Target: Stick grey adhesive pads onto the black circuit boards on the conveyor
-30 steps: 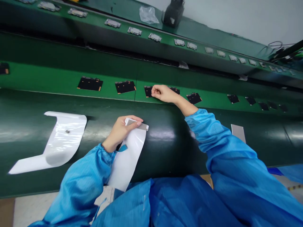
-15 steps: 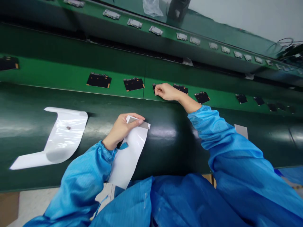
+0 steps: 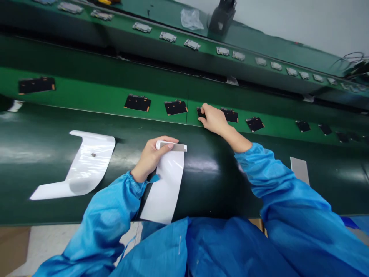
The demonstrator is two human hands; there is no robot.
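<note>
My left hand (image 3: 154, 156) is closed on a long white sheet (image 3: 165, 188), pinching its top end between thumb and fingers. A grey strip (image 3: 178, 147) runs along that end, and the sheet's lower part hangs towards my lap. Farther forward, my right hand (image 3: 213, 118) is over a black circuit board (image 3: 200, 112) on the green strip. Its thumb and forefinger are apart, with part of the board showing between them; the rest is hidden by the hand. Close on the right lies another black board (image 3: 230, 115).
More black boards (image 3: 175, 107) lie along the green strip (image 3: 100, 102). Several grey circuit boards (image 3: 192, 44) line the raised shelf behind. A curled white sheet (image 3: 93, 163) lies on the dark table at left, a grey rectangular piece (image 3: 300, 170) at right.
My right thumb and forefinger have moved apart from a pinch at the same board. My left hand still holds the white sheet, which now hangs straighter. The whole view has shifted slightly.
</note>
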